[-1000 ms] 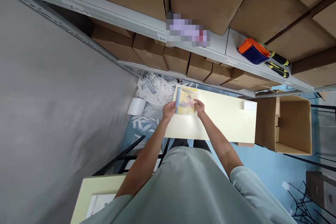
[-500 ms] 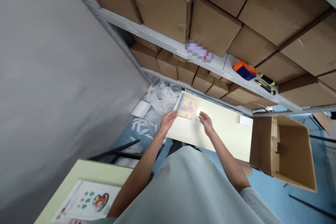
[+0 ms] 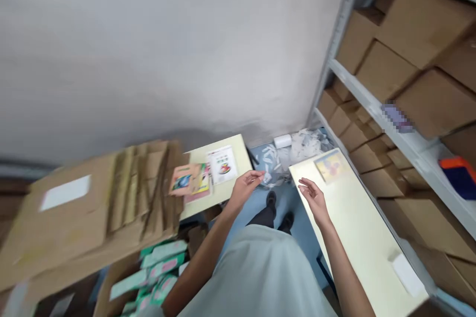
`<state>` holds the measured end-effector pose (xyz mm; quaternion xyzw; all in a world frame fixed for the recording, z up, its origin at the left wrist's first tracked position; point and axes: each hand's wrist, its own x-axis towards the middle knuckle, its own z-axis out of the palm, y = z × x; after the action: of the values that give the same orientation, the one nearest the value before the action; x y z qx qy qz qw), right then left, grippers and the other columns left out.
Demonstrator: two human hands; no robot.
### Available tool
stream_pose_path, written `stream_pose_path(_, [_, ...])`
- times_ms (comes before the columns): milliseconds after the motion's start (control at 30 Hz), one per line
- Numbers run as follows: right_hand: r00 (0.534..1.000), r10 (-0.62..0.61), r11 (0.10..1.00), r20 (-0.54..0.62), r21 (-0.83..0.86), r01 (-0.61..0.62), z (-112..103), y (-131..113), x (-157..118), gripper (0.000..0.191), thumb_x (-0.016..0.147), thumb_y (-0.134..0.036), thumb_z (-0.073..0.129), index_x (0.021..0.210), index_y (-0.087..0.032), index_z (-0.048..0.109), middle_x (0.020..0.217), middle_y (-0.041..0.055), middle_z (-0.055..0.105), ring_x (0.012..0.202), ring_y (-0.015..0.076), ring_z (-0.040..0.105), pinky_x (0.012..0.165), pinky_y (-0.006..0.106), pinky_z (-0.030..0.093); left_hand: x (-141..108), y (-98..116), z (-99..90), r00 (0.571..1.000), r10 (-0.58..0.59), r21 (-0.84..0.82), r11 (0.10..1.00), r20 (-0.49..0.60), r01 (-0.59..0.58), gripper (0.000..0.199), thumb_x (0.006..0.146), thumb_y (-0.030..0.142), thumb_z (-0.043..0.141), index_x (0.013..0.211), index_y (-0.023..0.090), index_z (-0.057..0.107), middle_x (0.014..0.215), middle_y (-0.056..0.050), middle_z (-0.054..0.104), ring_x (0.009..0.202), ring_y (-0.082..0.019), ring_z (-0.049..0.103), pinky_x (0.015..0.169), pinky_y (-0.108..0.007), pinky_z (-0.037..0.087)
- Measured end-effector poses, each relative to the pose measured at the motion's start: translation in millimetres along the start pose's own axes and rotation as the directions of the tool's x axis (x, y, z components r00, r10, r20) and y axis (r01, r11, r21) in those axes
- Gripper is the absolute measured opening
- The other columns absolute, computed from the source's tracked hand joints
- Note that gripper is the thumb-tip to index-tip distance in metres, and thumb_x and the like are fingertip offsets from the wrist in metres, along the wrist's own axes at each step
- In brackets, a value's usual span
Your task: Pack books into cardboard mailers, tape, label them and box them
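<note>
My left hand hangs over the gap between two pale tables, its fingers apart and holding nothing. My right hand is by the left edge of the right-hand table, fingers loosely spread, nothing in it. Beyond that hand, a yellow picture book lies at the table's far end. On the left-hand table are a white printed sheet and, beside it, an orange booklet with other colourful booklets.
Flattened cardboard stands at the left, above a carton of green packets. Shelves of brown boxes rise at the right. Paper scraps litter the floor near the wall. A white block sits on the right-hand table.
The view has swung left, bringing the flattened cardboard and green packets into sight. Both hands have come away from the yellow book and now hang near the gap between the tables.
</note>
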<state>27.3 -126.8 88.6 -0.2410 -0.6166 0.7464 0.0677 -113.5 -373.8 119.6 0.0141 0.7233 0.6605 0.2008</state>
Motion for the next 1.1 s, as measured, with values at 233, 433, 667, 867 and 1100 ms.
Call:
stream_pose_path(233, [0.944, 0.004, 0.992, 0.331, -0.12, 0.038, 111.0, -4.9, -2.6, 0.056, 0.083, -0.064, 0.085, 0.123, -0.026, 0.077, 0.133, 0.0159, 0.078, 0.121, 0.0335, 0.076, 0.112, 0.054, 0.058, -54.8, -5.8, -111.9, 0.954, 0.067, -0.065, 0.994, -0.292, -0.09, 0.052, 0.071, 0.068, 0.086, 0.09, 0.022, 0.072, 0.115, -0.015, 0.082, 0.115, -0.031, 0.076, 0.111, -0.051, 0.054])
stream_pose_path(433, [0.876, 0.017, 0.975, 0.483, -0.2, 0.092, 226.7, -1.7, -12.8, 0.054, 0.083, -0.066, 0.084, 0.119, -0.026, 0.078, 0.123, 0.0152, 0.081, 0.113, 0.0333, 0.078, 0.107, 0.054, 0.06, -102.1, -20.2, -216.4, 0.9, 0.049, -0.185, 0.972, -0.433, -0.142, 0.051, 0.074, 0.068, 0.086, 0.09, 0.022, 0.072, 0.121, -0.014, 0.081, 0.121, -0.032, 0.074, 0.112, -0.05, 0.053])
stream_pose_path(667, [0.684, 0.049, 0.958, 0.728, -0.227, 0.173, 420.1, 33.7, -44.9, 0.046, 0.085, -0.064, 0.081, 0.11, -0.026, 0.079, 0.11, 0.0097, 0.082, 0.102, 0.0298, 0.078, 0.102, 0.048, 0.061, -179.8, -66.5, -373.1, 0.746, -0.048, -0.238, 0.959, -0.664, -0.151, 0.062, 0.074, 0.079, 0.08, 0.1, 0.022, 0.076, 0.118, -0.011, 0.082, 0.12, -0.032, 0.074, 0.11, -0.046, 0.056])
stream_pose_path(867, [0.53, 0.182, 0.909, 0.828, -0.347, 0.229, 551.3, 93.1, -73.2, 0.05, 0.081, -0.072, 0.079, 0.087, -0.023, 0.078, 0.088, 0.0068, 0.082, 0.075, 0.0244, 0.076, 0.074, 0.037, 0.062, -221.8, -119.5, -442.0, 0.668, -0.182, -0.349, 0.929, -0.721, -0.123, 0.075, 0.06, 0.087, 0.084, 0.097, 0.022, 0.075, 0.112, -0.012, 0.083, 0.118, -0.036, 0.075, 0.111, -0.049, 0.056])
stream_pose_path(1100, [0.5, 0.428, 0.804, 0.752, -0.57, 0.169, 591.9, 128.3, -87.5, 0.057, 0.079, -0.078, 0.078, 0.074, -0.022, 0.07, 0.077, 0.0061, 0.081, 0.056, 0.0201, 0.073, 0.05, 0.028, 0.052, -229.8, -147.4, -442.1, 0.68, -0.313, -0.518, 0.847, -0.663, -0.116, 0.088, 0.053, 0.083, 0.09, 0.115, 0.023, 0.071, 0.119, -0.017, 0.082, 0.12, -0.039, 0.076, 0.105, -0.053, 0.059])
